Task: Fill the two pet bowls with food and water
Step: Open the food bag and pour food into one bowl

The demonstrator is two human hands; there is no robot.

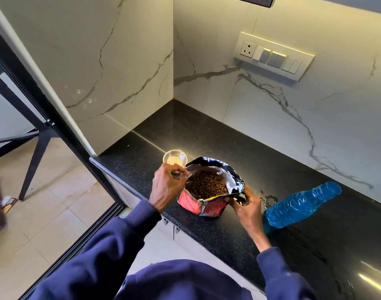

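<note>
Fingers of left hand [166, 185] pinch the kibble bag [209, 187] rim on its left; right hand [245, 204] fingers grip the rim's near-right corner, mouth held wide, brown pellets showing. Steel bowl [175, 157] sits empty just beyond left fingers, touching bag; left hand nearer. Blue water bottle [302, 204] lies tilted right of right hand on counter [206, 135]. 2nd bowl not seen.

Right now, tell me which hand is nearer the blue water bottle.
Right. The right hand grips the food bag's near corner, just left of the blue water bottle with a small gap. The left hand holds the bag's opposite edge, beside the steel bowl.
</note>
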